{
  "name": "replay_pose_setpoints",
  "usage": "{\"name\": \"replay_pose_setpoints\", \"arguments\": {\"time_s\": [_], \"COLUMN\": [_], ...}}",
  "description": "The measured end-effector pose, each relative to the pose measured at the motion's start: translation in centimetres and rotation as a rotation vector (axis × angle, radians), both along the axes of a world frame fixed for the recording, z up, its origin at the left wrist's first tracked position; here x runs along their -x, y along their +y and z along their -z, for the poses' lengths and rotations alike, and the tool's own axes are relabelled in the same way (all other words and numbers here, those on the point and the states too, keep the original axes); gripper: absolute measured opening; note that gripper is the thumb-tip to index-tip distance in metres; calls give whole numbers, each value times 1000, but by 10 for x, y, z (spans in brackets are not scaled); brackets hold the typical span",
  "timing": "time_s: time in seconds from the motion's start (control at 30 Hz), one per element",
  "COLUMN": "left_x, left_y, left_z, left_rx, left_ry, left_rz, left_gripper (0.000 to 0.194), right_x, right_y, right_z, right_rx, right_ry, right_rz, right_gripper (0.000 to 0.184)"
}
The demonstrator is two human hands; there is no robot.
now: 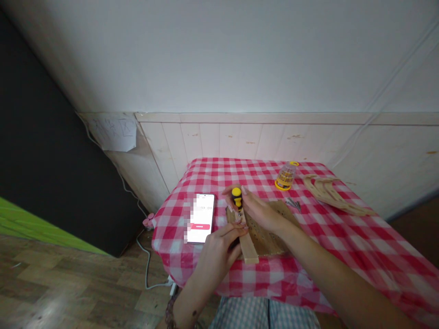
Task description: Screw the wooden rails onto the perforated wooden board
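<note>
The screwdriver [236, 197] stands upright on the wooden strip [248, 244], its handle closed in your right hand [260, 214]. Your left hand [217, 256] grips the strip, which lies across the drilled board [270, 240] on the table [343, 256], with loose screws [293, 204] nearby.

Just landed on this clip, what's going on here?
A person is working at a table with bare hands. The right hand grips a yellow-and-black screwdriver upright over a wooden strip, which the left hand holds across a wooden board with rows of holes. On the red-and-white gingham tablecloth, a smartphone lies left of the board. A few screws, a yellow-based bit case and curved wooden pieces lie beyond it.
</note>
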State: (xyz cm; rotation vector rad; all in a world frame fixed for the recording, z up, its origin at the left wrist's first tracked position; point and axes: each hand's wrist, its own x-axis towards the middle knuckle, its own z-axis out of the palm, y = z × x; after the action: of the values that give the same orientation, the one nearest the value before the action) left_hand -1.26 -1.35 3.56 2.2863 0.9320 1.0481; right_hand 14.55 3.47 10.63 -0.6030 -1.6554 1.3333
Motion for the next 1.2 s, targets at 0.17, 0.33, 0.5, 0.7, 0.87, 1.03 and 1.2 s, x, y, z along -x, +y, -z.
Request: {"name": "replay_pose_setpoints", "arguments": {"time_s": [0.17,0.33,0.5,0.7,0.87,1.03,1.2], "left_x": [-1,-1,1,1,0,0,1], "left_y": [0,1,1,0,0,-1,-1], "left_z": [-2,0,0,-1,1,0,0], "left_rx": [-6,-14,-2,7,-6,-8,13], "left_ry": [-1,-13,6,11,7,-3,-3], "left_rz": [14,16,20,9,4,1,8], "left_gripper": [46,46,46,42,44,44,45], "right_x": [-4,-4,0,-1,-4,-3,0], "right_y": [-4,0,1,-2,-1,0,-2], "right_z": [-4,-3,4,4,-1,3,7], "right_rx": [-63,0,-31,-14,-51,-40,-19], "right_ry": [-28,25,43,6,-15,42,48], "right_rz": [12,-38,39,41,90,41,-22], "right_gripper": [35,33,42,43,37,33,53]}}
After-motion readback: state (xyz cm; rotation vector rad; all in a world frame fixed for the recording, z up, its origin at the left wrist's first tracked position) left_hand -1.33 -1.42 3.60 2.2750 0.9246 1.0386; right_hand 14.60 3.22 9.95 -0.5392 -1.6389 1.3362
